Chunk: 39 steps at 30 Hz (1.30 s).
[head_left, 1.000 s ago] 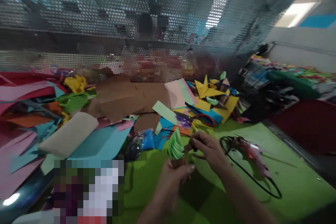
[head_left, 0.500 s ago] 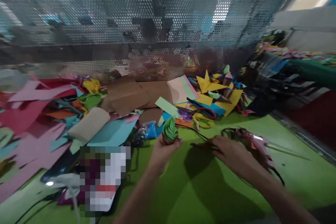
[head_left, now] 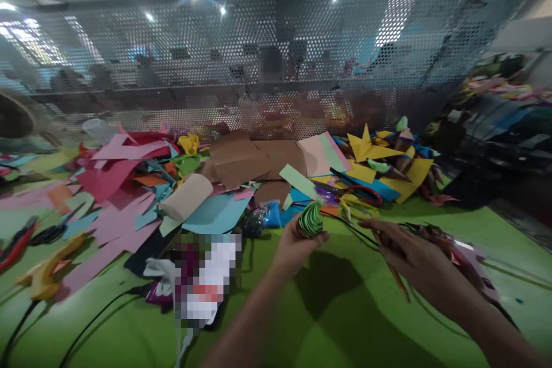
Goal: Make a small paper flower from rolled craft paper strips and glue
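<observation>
My left hand (head_left: 299,244) is closed round the base of a green ruffled paper swirl (head_left: 311,219), which stands upright with a brown part low down. To its right, over the green table, my right hand (head_left: 409,253) has its fingers bent together, palm down. A thin brown stick (head_left: 400,283) passes under those fingers and slants out below them; its exact kind is unclear. Behind the right hand lies a pink glue gun (head_left: 468,256). Just beyond both hands are scissors with red handles (head_left: 366,191) and a yellow-handled pair (head_left: 357,207).
Heaped coloured paper (head_left: 125,207), brown sheets (head_left: 259,158) and a paper roll (head_left: 186,196) line the back before a perforated metal screen (head_left: 207,69). A blurred-out phone-like object (head_left: 211,282) lies at front left. Further left is a yellow glue gun (head_left: 52,270) with a cord.
The camera view has swung left and tilted up, so the table things appear further right. My right hand has turned, and a thin brown stick now shows under it. My left hand keeps the swirl.
</observation>
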Tool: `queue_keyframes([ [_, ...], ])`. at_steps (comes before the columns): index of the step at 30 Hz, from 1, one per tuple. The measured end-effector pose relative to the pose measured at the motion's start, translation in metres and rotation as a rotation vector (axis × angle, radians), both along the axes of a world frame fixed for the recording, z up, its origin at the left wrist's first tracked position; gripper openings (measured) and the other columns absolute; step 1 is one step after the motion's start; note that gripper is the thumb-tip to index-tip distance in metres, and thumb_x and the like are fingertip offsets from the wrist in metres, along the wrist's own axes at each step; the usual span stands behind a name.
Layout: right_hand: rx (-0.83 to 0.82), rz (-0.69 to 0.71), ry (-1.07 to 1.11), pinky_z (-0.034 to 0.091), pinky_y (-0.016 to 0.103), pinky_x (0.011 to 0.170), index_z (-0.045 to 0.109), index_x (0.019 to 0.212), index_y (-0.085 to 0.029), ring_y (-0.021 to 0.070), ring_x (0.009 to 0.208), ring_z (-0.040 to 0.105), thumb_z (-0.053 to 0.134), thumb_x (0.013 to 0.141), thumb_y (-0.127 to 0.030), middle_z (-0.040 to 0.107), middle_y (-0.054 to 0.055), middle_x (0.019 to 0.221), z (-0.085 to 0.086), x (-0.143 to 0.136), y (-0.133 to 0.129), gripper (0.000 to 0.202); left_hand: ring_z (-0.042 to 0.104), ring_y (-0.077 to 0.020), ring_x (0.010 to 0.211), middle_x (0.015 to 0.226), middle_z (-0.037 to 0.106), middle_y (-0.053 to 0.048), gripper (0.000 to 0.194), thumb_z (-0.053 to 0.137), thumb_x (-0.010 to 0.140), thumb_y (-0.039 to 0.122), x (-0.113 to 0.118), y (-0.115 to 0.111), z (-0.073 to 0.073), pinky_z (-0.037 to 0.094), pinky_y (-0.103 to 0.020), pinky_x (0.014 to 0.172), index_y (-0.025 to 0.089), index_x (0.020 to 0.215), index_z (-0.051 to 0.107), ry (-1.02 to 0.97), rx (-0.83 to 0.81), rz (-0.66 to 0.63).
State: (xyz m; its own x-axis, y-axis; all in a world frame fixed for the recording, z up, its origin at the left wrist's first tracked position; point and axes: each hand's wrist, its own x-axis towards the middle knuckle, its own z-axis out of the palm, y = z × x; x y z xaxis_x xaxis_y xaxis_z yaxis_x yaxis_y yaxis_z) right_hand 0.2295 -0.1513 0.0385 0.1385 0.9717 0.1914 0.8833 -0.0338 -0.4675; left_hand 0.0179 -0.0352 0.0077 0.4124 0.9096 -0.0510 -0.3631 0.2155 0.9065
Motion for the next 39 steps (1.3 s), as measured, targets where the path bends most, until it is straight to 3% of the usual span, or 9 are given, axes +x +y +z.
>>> queue_keyframes([
  [2, 0.074, 0.011, 0.260, 0.054, 0.036, 0.078, 0.072, 0.105, -0.027, 0.0280, 0.095, 0.068, 0.055, 0.088, -0.036, 0.073, 0.008, 0.105, 0.008, -0.003, -0.003, 0.025, 0.054, -0.0110, 0.068, 0.071, 0.063, 0.003, 0.051, 0.094, 0.048, 0.029, -0.001, 0.000, 0.002, 0.048, -0.024, 0.070, 0.016, 0.092, 0.073, -0.007, 0.022, -0.009],
  [4, 0.146, -0.005, 0.545, 0.056, 0.034, 0.072, 0.074, 0.094, -0.026, 0.0265, 0.088, 0.068, 0.063, 0.084, -0.039, 0.073, 0.007, 0.094, 0.014, -0.008, -0.004, 0.020, 0.052, -0.0102, 0.067, 0.071, 0.061, 0.003, 0.051, 0.094, 0.049, 0.031, -0.002, 0.000, 0.003, 0.047, -0.023, 0.069, 0.016, 0.092, 0.073, -0.015, 0.029, -0.028],
  [7, 0.233, -0.013, 0.864, 0.056, 0.030, 0.066, 0.071, 0.099, -0.026, 0.0230, 0.079, 0.067, 0.079, 0.073, -0.037, 0.071, 0.006, 0.085, 0.019, -0.021, -0.004, 0.029, 0.049, -0.0094, 0.066, 0.070, 0.059, 0.003, 0.048, 0.094, 0.051, 0.034, -0.003, 0.000, 0.003, 0.044, -0.022, 0.067, 0.015, 0.090, 0.071, -0.017, 0.032, -0.055],
  [10, 0.275, 0.027, 0.984, 0.057, 0.027, 0.066, 0.067, 0.100, -0.026, 0.0197, 0.078, 0.065, 0.083, 0.073, -0.035, 0.069, 0.005, 0.085, 0.021, -0.035, -0.002, 0.032, 0.047, -0.0093, 0.066, 0.071, 0.058, 0.003, 0.046, 0.093, 0.053, 0.034, -0.004, 0.001, 0.003, 0.042, -0.021, 0.065, 0.015, 0.087, 0.070, -0.005, 0.043, -0.072],
  [16, 0.404, 0.134, 0.985, 0.054, 0.024, 0.058, 0.072, 0.100, -0.026, 0.0153, 0.066, 0.062, 0.060, 0.094, -0.038, 0.067, 0.003, 0.076, 0.024, -0.049, 0.002, 0.018, 0.049, -0.0103, 0.069, 0.074, 0.059, 0.002, 0.047, 0.094, 0.051, 0.030, -0.005, -0.002, 0.005, 0.044, -0.022, 0.070, 0.015, 0.088, 0.070, -0.009, 0.016, -0.072],
  [20, 0.414, 0.151, 0.921, 0.053, 0.023, 0.056, 0.076, 0.100, -0.026, 0.0164, 0.072, 0.061, 0.064, 0.092, -0.038, 0.069, 0.005, 0.087, 0.027, -0.055, 0.003, 0.019, 0.047, -0.0097, 0.068, 0.071, 0.056, 0.003, 0.046, 0.094, 0.050, 0.028, -0.003, -0.002, 0.005, 0.044, -0.022, 0.069, 0.015, 0.087, 0.069, -0.035, 0.006, -0.090],
  [26, 0.353, 0.175, 0.830, 0.054, 0.023, 0.061, 0.076, 0.098, -0.028, 0.0145, 0.069, 0.059, 0.063, 0.093, -0.036, 0.066, 0.002, 0.081, 0.032, -0.067, 0.009, 0.017, 0.048, -0.0106, 0.067, 0.071, 0.057, 0.003, 0.044, 0.093, 0.049, 0.031, -0.002, -0.001, 0.002, 0.041, -0.023, 0.065, 0.015, 0.079, 0.065, -0.062, 0.015, -0.129],
  [35, 0.342, 0.175, 0.830, 0.054, 0.023, 0.062, 0.075, 0.101, -0.028, 0.0152, 0.072, 0.060, 0.061, 0.094, -0.035, 0.066, 0.002, 0.084, 0.028, -0.069, 0.016, 0.018, 0.049, -0.0104, 0.067, 0.073, 0.059, 0.002, 0.037, 0.089, 0.061, 0.036, -0.005, -0.002, 0.003, 0.041, -0.022, 0.066, 0.015, 0.081, 0.065, -0.038, 0.079, -0.182],
  [39, 0.402, 0.132, 0.762, 0.054, 0.027, 0.077, 0.076, 0.091, -0.025, 0.0187, 0.086, 0.063, 0.060, 0.094, -0.040, 0.068, 0.004, 0.090, 0.029, -0.061, 0.016, 0.021, 0.046, -0.0096, 0.065, 0.070, 0.056, 0.003, 0.042, 0.091, 0.057, 0.036, -0.005, -0.002, 0.004, 0.040, -0.022, 0.064, 0.015, 0.082, 0.066, -0.035, 0.059, -0.125],
])
